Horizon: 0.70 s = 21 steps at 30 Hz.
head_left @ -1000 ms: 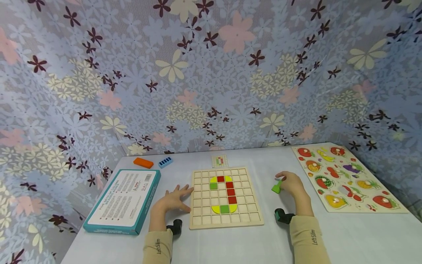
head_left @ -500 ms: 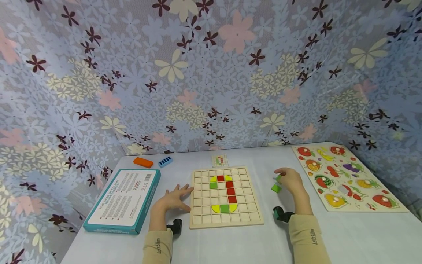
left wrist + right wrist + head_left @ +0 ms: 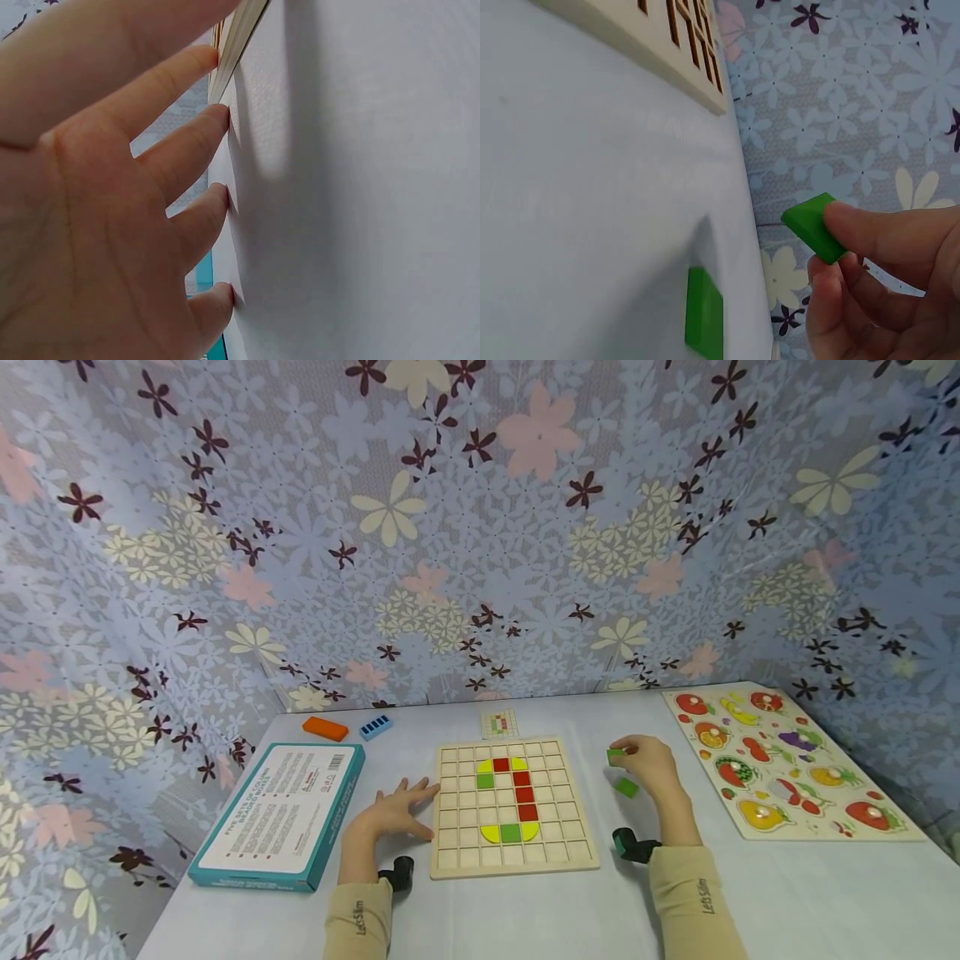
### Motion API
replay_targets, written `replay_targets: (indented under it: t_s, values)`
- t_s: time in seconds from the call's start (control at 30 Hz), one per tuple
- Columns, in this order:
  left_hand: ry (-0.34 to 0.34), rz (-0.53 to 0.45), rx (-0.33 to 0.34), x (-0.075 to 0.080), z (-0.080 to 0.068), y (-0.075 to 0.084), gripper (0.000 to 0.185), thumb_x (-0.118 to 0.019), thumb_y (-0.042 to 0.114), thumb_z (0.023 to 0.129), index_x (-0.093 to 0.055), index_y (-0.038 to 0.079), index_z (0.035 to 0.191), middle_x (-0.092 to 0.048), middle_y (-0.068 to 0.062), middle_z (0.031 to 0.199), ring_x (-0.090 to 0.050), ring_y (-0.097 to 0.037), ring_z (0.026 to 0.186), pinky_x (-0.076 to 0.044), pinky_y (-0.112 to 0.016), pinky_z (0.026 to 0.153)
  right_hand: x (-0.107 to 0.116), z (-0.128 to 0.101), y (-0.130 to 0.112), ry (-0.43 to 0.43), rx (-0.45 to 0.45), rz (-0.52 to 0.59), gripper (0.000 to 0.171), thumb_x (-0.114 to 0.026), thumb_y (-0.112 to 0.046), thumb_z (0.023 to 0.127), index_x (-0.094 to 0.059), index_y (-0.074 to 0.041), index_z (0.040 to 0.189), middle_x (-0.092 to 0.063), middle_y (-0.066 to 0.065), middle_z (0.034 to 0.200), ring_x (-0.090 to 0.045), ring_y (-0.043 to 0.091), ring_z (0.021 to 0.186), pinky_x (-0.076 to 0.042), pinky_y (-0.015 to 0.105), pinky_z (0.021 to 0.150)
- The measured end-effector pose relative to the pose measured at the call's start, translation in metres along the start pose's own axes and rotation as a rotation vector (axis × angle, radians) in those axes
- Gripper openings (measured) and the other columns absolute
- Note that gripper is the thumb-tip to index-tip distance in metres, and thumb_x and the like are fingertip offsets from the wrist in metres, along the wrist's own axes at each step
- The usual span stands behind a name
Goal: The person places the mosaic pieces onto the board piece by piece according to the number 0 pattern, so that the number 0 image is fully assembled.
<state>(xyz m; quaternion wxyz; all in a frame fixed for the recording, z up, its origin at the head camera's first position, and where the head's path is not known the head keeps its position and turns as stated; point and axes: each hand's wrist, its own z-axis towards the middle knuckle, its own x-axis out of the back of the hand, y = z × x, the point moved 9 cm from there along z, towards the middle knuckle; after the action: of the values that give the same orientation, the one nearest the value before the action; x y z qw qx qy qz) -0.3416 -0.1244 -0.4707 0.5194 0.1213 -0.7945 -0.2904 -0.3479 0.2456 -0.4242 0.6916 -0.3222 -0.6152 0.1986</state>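
Note:
Between the thumb and fingers of my right hand [image 3: 651, 768] is a green square tile [image 3: 814, 226], raised off the table. A second green tile [image 3: 627, 787] lies on the table just below that hand. My left hand [image 3: 392, 816] rests spread on the table, its thumb and index fingertip at the left edge of a wooden grid board [image 3: 461, 856]. Set in the board's cells are red tiles [image 3: 525, 794], green tiles [image 3: 510, 833] and yellow rounded corner pieces [image 3: 490, 834]. Behind the board lies a small pattern card [image 3: 499, 724].
A teal-edged box [image 3: 273, 814] lies left of my left hand. Behind it are an orange block [image 3: 326, 729] and a blue piece with dark slots [image 3: 376, 727]. On the right is a fruit puzzle board [image 3: 787, 768]. A floral cloth [image 3: 450, 527] hangs behind the table.
My right hand has lifted one green tile away from the other and moved it slightly left and back. The second tile stays on the table. My left hand has not moved.

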Motion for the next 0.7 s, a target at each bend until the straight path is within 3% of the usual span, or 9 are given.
replay_targets:
  t_s: [0.27, 0.7]
  values:
    - [0.003, 0.000, 0.002, 0.001, -0.001, 0.001, 0.078, -0.078, 0.016, 0.067, -0.045, 0.018, 0.138, -0.028, -0.008, 0.150, -0.008, -0.036, 0.140, 0.004, -0.062, 0.109, -0.007, -0.004, -0.020, -0.009, 0.074, 0.007, 0.023, -0.065, -0.009, 0.081, -0.066, 0.002, 0.101, -0.064, 0.022, 0.097, -0.059, 0.035, 0.087, -0.049, 0.046, 0.073]
    - [-0.003, 0.001, 0.001, 0.000, 0.001, -0.001, 0.078, -0.078, 0.017, 0.067, -0.045, 0.018, 0.138, -0.029, -0.008, 0.150, -0.008, -0.036, 0.141, 0.004, -0.063, 0.109, -0.032, -0.003, -0.038, -0.066, 0.092, 0.018, 0.023, -0.064, -0.012, 0.083, -0.066, 0.000, 0.102, -0.064, 0.019, 0.097, -0.060, 0.030, 0.084, -0.051, 0.038, 0.065]
